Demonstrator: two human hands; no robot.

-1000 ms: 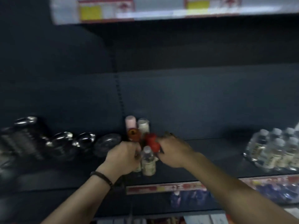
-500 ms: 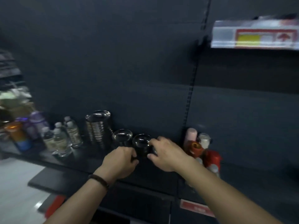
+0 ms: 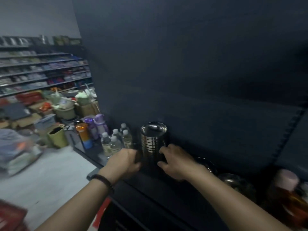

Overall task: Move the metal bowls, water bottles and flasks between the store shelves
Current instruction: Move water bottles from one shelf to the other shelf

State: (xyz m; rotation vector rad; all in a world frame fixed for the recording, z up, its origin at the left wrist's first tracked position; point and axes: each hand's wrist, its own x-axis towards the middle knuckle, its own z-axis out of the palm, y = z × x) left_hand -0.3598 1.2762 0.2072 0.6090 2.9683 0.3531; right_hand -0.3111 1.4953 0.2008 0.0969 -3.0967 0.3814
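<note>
Both hands have moved left from the two single bowls to the stack of metal bowls (image 3: 153, 139), which stands upright on the shelf (image 3: 166, 190) near its back wall. The right hand (image 3: 175, 161) holds the stack's lower right side, its grip half closed, with thumb and curled fingers on the metal. The left hand (image 3: 124, 161) is curled against the lower left side; I cannot tell if its grip really closes. The water bottles (image 3: 115, 140) stand just left of the stack.

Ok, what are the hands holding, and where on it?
The stack of metal bowls, clasped low on its sides: left hand on its left, right hand on its right.
</note>
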